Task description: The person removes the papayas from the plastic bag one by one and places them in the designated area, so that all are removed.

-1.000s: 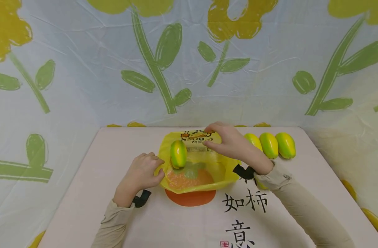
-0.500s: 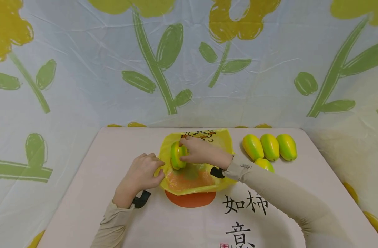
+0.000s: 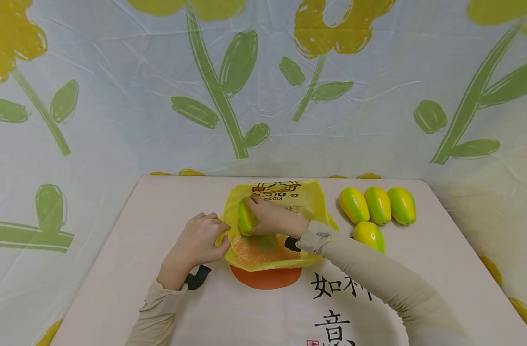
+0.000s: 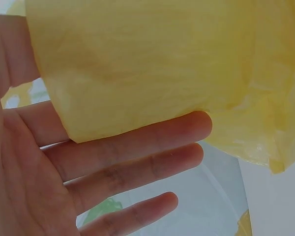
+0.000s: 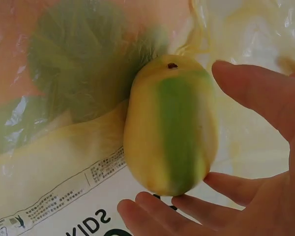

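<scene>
A yellow and green papaya [image 3: 246, 218] lies in the opened yellow plastic bag [image 3: 314, 211], which is spread on the table. Over the papaya's right side reaches my right hand [image 3: 272, 216]. In the right wrist view its thumb [image 5: 255, 88] stands a little off the papaya [image 5: 172, 128], and the fingers spread loosely round the fruit's lower end. My left hand [image 3: 200, 240] rests at the bag's left edge. The left wrist view shows its fingers [image 4: 132, 142] straight along the bag's edge [image 4: 137, 73], with the thumb and index fingertips hidden by the plastic.
To the right of the bag, three papayas [image 3: 378, 205] lie side by side, with another papaya [image 3: 369, 236] just in front of them. Black characters [image 3: 332, 322] and an orange-red print [image 3: 265, 279] mark the pale tablecloth [image 3: 229, 317]. A flowered cloth [image 3: 138, 96] hangs behind.
My right hand has left the bag's far right side and moved left and down onto the papaya in the bag. The papayas at the right are uncovered. My left hand stays put.
</scene>
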Demonstrator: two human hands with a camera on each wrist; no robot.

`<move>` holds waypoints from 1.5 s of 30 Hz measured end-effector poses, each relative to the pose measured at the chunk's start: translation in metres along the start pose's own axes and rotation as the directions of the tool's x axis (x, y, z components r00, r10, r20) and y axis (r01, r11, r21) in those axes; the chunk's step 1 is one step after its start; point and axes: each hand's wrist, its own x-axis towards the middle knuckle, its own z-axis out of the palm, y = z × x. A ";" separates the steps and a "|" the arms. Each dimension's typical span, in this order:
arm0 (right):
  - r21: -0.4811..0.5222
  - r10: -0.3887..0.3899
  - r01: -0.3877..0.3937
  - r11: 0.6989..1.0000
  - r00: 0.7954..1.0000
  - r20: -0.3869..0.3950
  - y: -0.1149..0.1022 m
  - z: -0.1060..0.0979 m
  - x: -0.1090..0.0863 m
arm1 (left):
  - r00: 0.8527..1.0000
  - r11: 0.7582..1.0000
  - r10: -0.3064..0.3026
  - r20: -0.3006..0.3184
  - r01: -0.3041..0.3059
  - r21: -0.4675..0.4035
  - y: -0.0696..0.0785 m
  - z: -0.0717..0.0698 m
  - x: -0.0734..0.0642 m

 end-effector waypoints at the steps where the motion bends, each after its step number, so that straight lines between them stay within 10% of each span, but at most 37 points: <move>1: -0.005 -0.001 0.001 1.000 1.000 0.001 0.000 0.001 0.000 | 1.000 1.000 0.001 -0.002 -0.001 0.001 0.000 0.000 0.000; 27: 0.153 0.001 -0.028 0.988 0.985 0.174 0.003 -0.008 0.002 | 1.000 1.000 -0.015 0.020 0.015 0.008 0.002 -0.003 0.000; 45: 0.269 -0.100 0.087 0.959 0.994 0.037 0.001 -0.053 -0.054 | 1.000 1.000 0.004 0.004 -0.004 -0.003 0.000 -0.002 0.000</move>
